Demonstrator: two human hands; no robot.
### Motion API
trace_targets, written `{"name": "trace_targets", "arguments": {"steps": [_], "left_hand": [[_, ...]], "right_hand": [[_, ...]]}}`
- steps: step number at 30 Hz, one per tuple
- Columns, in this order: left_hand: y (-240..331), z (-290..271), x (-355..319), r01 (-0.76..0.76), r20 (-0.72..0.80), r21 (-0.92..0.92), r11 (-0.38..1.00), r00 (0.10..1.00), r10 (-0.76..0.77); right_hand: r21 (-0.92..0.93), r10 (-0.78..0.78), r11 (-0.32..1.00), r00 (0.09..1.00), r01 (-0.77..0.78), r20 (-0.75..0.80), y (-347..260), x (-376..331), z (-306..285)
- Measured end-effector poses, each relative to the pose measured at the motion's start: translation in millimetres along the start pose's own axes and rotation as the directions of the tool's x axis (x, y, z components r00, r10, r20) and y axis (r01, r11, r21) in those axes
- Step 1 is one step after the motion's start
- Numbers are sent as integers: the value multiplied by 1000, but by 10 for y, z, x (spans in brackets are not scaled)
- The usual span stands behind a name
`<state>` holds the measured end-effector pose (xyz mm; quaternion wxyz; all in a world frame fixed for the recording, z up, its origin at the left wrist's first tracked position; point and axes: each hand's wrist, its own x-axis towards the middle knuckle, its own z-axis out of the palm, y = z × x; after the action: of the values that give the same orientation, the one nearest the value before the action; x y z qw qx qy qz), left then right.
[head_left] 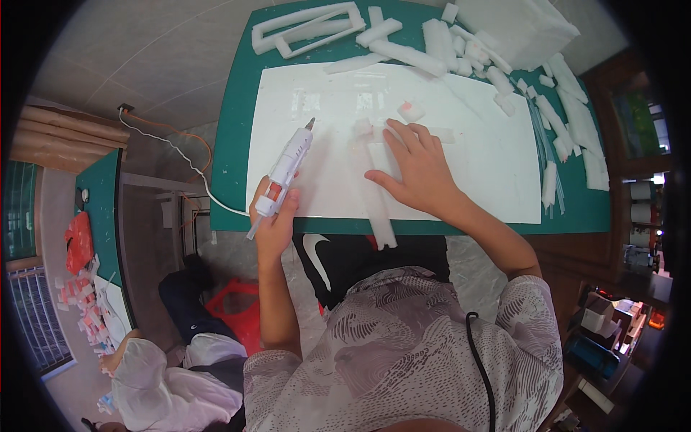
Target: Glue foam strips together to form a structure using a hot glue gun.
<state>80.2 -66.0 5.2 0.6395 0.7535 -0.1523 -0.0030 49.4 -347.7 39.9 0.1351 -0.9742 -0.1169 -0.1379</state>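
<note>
My left hand (pixel 274 216) is wrapped round a white hot glue gun (pixel 289 162), its metal nozzle tilted up and away from me. A glue stick end (pixel 252 232) pokes out of its rear. My right hand (pixel 419 167) lies with fingers spread over a white foam strip (pixel 445 135) running to the right. Its thumb reaches toward a longer foam strip (pixel 376 205), which runs toward me and overhangs the table edge. The two strips meet in a corner near my fingertips; whether they are joined I cannot tell. Just beyond sits a small foam piece (pixel 411 111) with a pinkish spot.
Under the work lies a white board (pixel 489 187) on a green table (pixel 230 144). At the back are a foam frame (pixel 309 29), loose foam pieces (pixel 407 56) and a big foam block (pixel 518 32). Clear glue sticks (pixel 540 144) lie right. A white cord (pixel 187 167) trails left. Another person (pixel 173 374) sits at lower left.
</note>
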Motion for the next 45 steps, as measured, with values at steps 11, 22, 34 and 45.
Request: {"name": "trace_targets", "arguments": {"steps": [11, 22, 34, 45], "left_hand": [[-58, -17, -12, -19, -9, 11, 1000, 1000, 19], [-90, -16, -15, 5, -11, 19, 1000, 1000, -5], [-34, 32, -16, 17, -72, -22, 1000, 997, -19], [-9, -2, 3, 27, -64, -32, 999, 998, -29]], "right_hand": [[-44, 55, 998, 998, -54, 22, -62, 82, 38], [20, 45, 999, 998, -45, -43, -22, 64, 31], [207, 15, 978, 978, 29, -208, 184, -6, -194], [162, 458, 889, 827, -429, -326, 1797, 356, -268]]}}
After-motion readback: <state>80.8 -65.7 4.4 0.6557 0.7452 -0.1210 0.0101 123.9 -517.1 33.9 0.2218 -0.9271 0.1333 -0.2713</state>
